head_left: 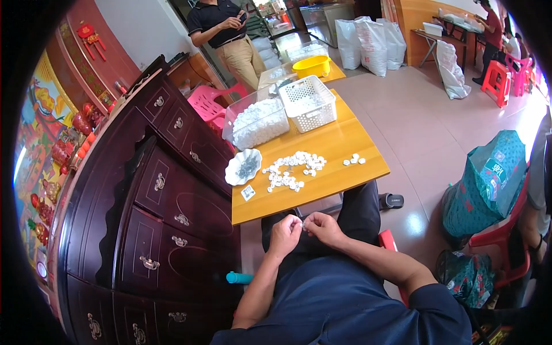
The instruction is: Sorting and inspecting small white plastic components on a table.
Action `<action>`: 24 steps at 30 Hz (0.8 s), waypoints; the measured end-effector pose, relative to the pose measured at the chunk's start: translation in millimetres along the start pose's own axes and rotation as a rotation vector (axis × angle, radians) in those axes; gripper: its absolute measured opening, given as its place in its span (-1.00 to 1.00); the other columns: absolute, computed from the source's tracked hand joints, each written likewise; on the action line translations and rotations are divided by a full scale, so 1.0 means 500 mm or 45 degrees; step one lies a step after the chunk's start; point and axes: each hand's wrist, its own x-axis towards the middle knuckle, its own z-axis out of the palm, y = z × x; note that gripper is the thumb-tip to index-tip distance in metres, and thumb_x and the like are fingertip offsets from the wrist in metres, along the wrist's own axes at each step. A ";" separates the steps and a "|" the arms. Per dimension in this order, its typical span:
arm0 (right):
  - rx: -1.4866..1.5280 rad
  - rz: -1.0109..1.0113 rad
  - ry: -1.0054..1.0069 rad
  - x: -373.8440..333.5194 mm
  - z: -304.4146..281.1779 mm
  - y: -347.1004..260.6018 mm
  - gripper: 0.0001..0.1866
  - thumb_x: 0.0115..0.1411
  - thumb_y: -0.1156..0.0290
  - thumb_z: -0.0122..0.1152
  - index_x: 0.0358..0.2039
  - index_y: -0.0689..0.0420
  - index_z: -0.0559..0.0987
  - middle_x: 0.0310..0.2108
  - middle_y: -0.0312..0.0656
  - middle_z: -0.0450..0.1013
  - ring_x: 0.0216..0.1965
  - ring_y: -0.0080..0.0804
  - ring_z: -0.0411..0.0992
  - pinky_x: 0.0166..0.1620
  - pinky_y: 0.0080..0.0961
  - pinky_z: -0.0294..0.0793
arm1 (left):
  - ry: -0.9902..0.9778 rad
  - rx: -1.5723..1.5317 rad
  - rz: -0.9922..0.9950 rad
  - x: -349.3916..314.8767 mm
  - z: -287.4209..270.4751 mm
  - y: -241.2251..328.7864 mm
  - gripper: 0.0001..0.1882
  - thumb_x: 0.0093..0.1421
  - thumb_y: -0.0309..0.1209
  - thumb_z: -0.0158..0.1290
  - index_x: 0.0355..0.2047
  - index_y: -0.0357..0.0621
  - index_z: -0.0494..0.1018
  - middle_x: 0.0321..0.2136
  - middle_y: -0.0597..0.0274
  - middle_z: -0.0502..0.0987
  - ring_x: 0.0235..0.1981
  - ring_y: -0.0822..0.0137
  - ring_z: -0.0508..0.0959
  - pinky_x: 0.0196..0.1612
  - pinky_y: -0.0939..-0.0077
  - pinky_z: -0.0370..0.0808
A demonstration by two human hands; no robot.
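Observation:
Over my lap, just off the table's near edge, my left hand (286, 232) and my right hand (323, 228) meet with fingers pinched together. Between the fingertips is a small white piece, mostly hidden, whose kind I cannot make out. On the wooden table (339, 183) ahead lies a loose spread of small white round parts (290, 171). A few more white parts (355, 159) sit apart to the right. To the left stands a white scalloped dish (232, 174) with small grey pieces in it, and a small white square card (248, 193) lies near it.
Behind the parts stand a clear bin (259, 123) heaped with white pieces, a white perforated basket (310, 106) and a yellow basin (311, 66). A dark wooden cabinet (172, 230) flanks me on the left. Teal bags (486, 178) stand at right. A person (221, 34) stands beyond the table.

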 end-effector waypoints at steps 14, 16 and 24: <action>-0.428 -0.304 0.228 -0.023 0.013 -0.033 -0.85 0.24 0.39 0.31 -0.30 0.21 0.60 -0.53 -0.11 0.56 -0.50 -0.36 0.58 -0.36 -0.43 0.55 | 0.044 -0.002 0.025 -0.001 0.007 0.000 -0.93 0.24 -0.51 0.14 -0.33 -0.28 0.55 -0.55 0.11 0.59 -0.54 0.41 0.59 -0.41 0.46 0.53; -0.520 -0.385 0.282 -0.029 0.016 -0.047 -0.85 0.22 0.38 0.31 -0.32 0.20 0.60 -0.48 -0.03 0.57 -0.47 -0.16 0.60 -0.34 -0.33 0.56 | 0.043 -0.014 0.010 -0.001 0.010 -0.004 -0.93 0.24 -0.51 0.14 -0.33 -0.28 0.55 -0.56 0.13 0.59 -0.53 0.41 0.59 -0.41 0.47 0.53; -0.710 -0.569 0.311 -0.035 0.015 -0.064 -0.89 0.20 0.41 0.29 -0.35 0.16 0.57 -0.43 -0.02 0.57 -0.36 0.00 0.59 -0.30 -0.20 0.57 | 0.010 -0.166 -0.101 -0.003 0.025 -0.025 -0.91 0.29 -0.48 0.12 -0.32 -0.26 0.55 -0.55 0.29 0.57 -0.57 0.52 0.54 -0.48 0.57 0.48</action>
